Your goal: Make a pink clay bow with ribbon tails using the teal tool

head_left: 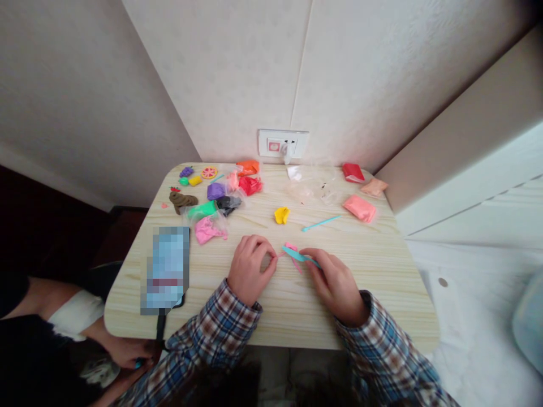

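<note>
My left hand (249, 267) rests on the light wooden table (382, 294) with its fingers curled, pinching the end of a thin pink clay strip (292, 249). My right hand (335, 282) is closed around a teal plastic modelling tool (297, 255), whose flat tip lies on the pink clay between the two hands. Both sleeves are plaid. A small yellow clay lump (281, 215) and a second teal tool (321, 223) lie just beyond my hands.
Several coloured clay bags and small clay figures (212, 198) crowd the table's far left. Pink, red and peach clay packs (360, 207) sit far right. A phone (166, 270) lies at the left. A wall socket (283, 143) is behind. Another person's hand (127, 353) is lower left.
</note>
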